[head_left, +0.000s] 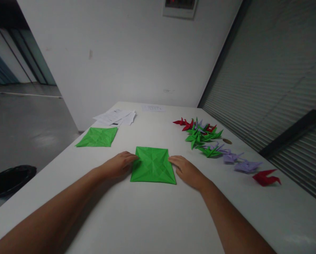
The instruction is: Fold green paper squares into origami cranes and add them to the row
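A green square of creased paper (153, 165) lies flat on the white table in front of me, with fold lines crossing at its middle. My left hand (121, 164) is closed at its left edge, fingertips over the paper. On the opposite side my right hand (187, 169) holds the right edge between bent fingers, the fingertips just at the border. The undersides of both hands are hidden. Farther left lies a second creased green sheet (97, 137), apart from my hands.
Several folded paper cranes in green, red and purple form a pile (200, 134) at the right. A purple crane (247, 166) and a red crane (267, 177) lie nearer. Printed sheets (117, 117) rest at the back left. A black bin (11, 180) stands beside the table (147, 218).
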### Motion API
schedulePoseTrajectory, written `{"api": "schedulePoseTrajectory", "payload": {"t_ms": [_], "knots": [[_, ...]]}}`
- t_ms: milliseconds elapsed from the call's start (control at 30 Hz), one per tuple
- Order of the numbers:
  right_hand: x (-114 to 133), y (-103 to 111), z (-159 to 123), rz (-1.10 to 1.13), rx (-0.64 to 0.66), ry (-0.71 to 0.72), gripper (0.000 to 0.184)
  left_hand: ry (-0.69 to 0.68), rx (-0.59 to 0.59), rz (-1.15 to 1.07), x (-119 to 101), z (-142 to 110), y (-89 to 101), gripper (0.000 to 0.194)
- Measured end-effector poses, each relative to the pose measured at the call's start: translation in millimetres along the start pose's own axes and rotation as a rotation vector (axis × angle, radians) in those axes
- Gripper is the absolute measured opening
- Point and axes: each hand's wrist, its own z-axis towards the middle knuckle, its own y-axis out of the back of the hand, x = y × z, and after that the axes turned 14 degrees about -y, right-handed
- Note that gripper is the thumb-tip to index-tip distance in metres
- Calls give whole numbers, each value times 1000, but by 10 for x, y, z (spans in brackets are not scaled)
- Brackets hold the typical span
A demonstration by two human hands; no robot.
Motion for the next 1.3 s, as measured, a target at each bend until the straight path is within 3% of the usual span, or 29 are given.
{"api": "schedulePoseTrajectory", "payload": {"t_ms": [200, 467, 800, 967, 1067, 1167, 1300], "knots": [[-46, -70, 19, -27, 24, -1, 40, 30, 19, -27, 34, -7, -37, 47], [-38, -80, 51, -50, 20, 34, 33, -27, 40, 22, 51, 17, -29, 35], [-85, -118, 95, -24, 12, 35, 31, 3, 114, 43, 20, 1, 6, 47], [-80, -108, 91, 54, 2, -12, 37, 26, 100, 43, -30, 34, 28, 46], [-30, -80, 88, 94, 3, -66, 41, 43, 74, 38, -55, 65, 34, 31], [28, -50, 89, 128, 13, -107, 31, 50, 40, 29, -70, 90, 33, 17], [75, -29, 89, 178, 15, -114, 23, 104, 25, 8, -80, 98, 20, 23]]}}
